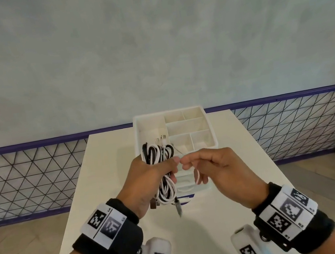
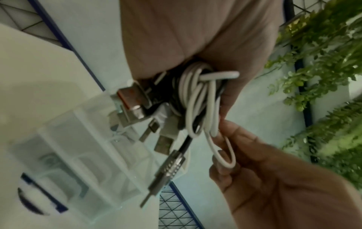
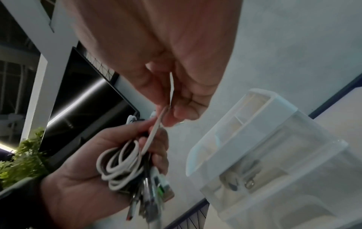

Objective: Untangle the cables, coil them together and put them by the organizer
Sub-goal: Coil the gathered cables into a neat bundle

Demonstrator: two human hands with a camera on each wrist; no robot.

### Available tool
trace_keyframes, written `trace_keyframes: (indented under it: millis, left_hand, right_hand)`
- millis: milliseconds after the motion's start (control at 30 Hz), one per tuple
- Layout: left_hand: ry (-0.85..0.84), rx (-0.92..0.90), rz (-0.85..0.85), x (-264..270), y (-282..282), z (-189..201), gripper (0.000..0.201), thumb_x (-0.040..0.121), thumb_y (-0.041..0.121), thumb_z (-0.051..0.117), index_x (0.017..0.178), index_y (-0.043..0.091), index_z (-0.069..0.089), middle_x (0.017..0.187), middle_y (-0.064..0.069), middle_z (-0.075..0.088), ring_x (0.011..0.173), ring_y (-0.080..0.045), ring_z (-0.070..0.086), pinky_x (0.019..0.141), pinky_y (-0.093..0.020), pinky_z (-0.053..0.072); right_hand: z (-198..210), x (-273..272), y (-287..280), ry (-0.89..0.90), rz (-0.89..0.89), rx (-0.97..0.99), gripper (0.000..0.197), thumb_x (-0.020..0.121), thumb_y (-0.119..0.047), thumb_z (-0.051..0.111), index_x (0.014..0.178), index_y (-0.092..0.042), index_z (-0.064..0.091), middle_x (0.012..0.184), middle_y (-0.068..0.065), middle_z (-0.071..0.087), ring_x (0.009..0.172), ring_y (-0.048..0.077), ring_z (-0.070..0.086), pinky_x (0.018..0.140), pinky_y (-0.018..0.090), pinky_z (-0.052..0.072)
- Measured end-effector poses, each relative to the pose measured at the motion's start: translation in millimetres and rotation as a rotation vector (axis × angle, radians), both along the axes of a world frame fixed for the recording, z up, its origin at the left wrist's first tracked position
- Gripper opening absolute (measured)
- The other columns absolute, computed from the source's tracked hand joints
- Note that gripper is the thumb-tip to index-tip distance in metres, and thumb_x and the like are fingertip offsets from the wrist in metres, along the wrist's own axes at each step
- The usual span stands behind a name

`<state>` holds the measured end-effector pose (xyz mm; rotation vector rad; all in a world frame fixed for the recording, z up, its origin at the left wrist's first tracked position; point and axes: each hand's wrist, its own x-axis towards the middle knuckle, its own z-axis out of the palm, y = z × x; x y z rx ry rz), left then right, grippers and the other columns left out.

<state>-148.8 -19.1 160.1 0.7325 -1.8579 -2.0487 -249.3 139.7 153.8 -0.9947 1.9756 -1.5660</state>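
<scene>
A bundle of black and white cables (image 1: 161, 167) (image 2: 197, 99) (image 3: 121, 164) is held in the air over the white table (image 1: 230, 200), just in front of the white organizer (image 1: 174, 134). My left hand (image 1: 148, 174) grips the bundle round its middle, with loops sticking out above and plugs hanging below. My right hand (image 1: 210, 166) is close beside it and pinches a loose white cable loop (image 1: 197, 177) (image 2: 223, 153) that runs from the bundle. In the right wrist view that white strand (image 3: 156, 131) passes between my right fingers.
The organizer (image 3: 274, 155) has several open compartments on top and clear drawers (image 2: 82, 156) in front. A wire-mesh fence (image 1: 26, 177) runs behind the table. Green plants (image 2: 323, 77) hang off to one side.
</scene>
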Motion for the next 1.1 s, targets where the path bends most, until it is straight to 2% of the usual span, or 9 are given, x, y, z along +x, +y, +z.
trace_keyframes:
  millis: [133, 233, 300, 467, 567, 700, 833, 933, 1100]
  left_hand:
    - [0.056, 0.006, 0.007, -2, 5, -3, 0.009, 0.085, 0.013, 0.074, 0.086, 0.004, 0.072, 0.063, -0.006, 0.067, 0.057, -0.018, 0.06, 0.057, -0.026, 0.048]
    - [0.088, -0.057, -0.005, -5, 9, -5, 0.016, 0.084, 0.01, 0.075, 0.093, -0.002, 0.068, 0.066, -0.003, 0.069, 0.062, -0.016, 0.063, 0.059, -0.024, 0.051]
    - [0.095, -0.051, -0.012, -7, 12, -9, 0.019, 0.084, 0.006, 0.075, 0.097, -0.005, 0.066, 0.075, -0.008, 0.071, 0.069, -0.019, 0.066, 0.065, -0.027, 0.053]
    - [0.12, 0.076, 0.003, -7, 17, -15, 0.015, 0.085, 0.004, 0.073, 0.1, 0.003, 0.072, 0.086, -0.007, 0.076, 0.082, -0.019, 0.071, 0.076, -0.032, 0.056]
    - [0.152, 0.061, 0.108, -8, 18, -18, 0.015, 0.083, 0.004, 0.074, 0.097, -0.001, 0.072, 0.091, -0.015, 0.076, 0.086, -0.025, 0.073, 0.081, -0.036, 0.058]
    - [0.154, 0.123, 0.285, -14, 14, -24, 0.01, 0.082, 0.006, 0.074, 0.089, -0.002, 0.072, 0.079, -0.012, 0.073, 0.073, -0.023, 0.068, 0.071, -0.033, 0.053]
    - [0.16, 0.092, 0.209, -17, 24, -23, 0.014, 0.086, 0.006, 0.071, 0.1, 0.005, 0.07, 0.088, -0.01, 0.075, 0.085, -0.027, 0.072, 0.078, -0.04, 0.057]
    - [0.21, 0.15, 0.132, -18, 32, -17, 0.02, 0.09, 0.002, 0.066, 0.109, 0.0, 0.067, 0.092, -0.016, 0.073, 0.087, -0.028, 0.072, 0.072, -0.037, 0.057]
    - [0.236, 0.203, 0.043, -11, 29, -19, 0.018, 0.092, 0.004, 0.063, 0.109, 0.003, 0.068, 0.088, -0.011, 0.072, 0.085, -0.023, 0.071, 0.066, -0.034, 0.053]
  right_hand:
    - [-9, 8, -12, -0.045, -0.136, -0.099, 0.03, 0.093, -0.006, 0.066, 0.118, -0.024, 0.064, 0.078, 0.003, 0.076, 0.061, 0.014, 0.067, 0.062, 0.023, 0.05]
    - [-16, 16, -16, -0.028, -0.234, -0.137, 0.018, 0.093, -0.003, 0.065, 0.1, -0.018, 0.072, 0.076, 0.002, 0.077, 0.064, 0.015, 0.072, 0.059, 0.02, 0.05]
    - [-18, 23, -19, 0.011, -0.253, -0.127, 0.027, 0.092, 0.003, 0.06, 0.088, -0.018, 0.076, 0.076, 0.001, 0.076, 0.067, 0.013, 0.072, 0.061, 0.018, 0.052]
    - [-12, 19, -19, -0.163, -0.21, -0.173, 0.033, 0.088, 0.011, 0.058, 0.081, -0.013, 0.08, 0.097, 0.004, 0.062, 0.084, 0.013, 0.069, 0.084, 0.034, 0.059]
    - [-2, 15, -12, -0.286, -0.108, -0.176, 0.034, 0.086, 0.016, 0.054, 0.091, -0.006, 0.079, 0.101, 0.007, 0.066, 0.093, 0.019, 0.068, 0.086, 0.032, 0.058]
    - [6, 4, -3, -0.2, -0.252, -0.115, 0.037, 0.082, 0.009, 0.063, 0.11, -0.012, 0.072, 0.1, 0.004, 0.075, 0.096, 0.024, 0.071, 0.089, 0.032, 0.057]
    - [15, 15, -11, -0.252, 0.101, 0.098, 0.079, 0.065, -0.006, 0.074, 0.138, -0.024, 0.049, 0.124, -0.001, 0.066, 0.116, 0.018, 0.063, 0.102, 0.045, 0.052]
    - [17, 28, -24, -0.222, 0.158, 0.014, 0.074, 0.067, 0.014, 0.065, 0.129, -0.023, 0.051, 0.115, 0.011, 0.068, 0.109, 0.023, 0.068, 0.093, 0.046, 0.056]
    - [14, 26, -31, -0.304, 0.149, 0.033, 0.067, 0.057, 0.01, 0.065, 0.116, -0.02, 0.056, 0.094, 0.015, 0.067, 0.083, 0.023, 0.063, 0.069, 0.045, 0.048]
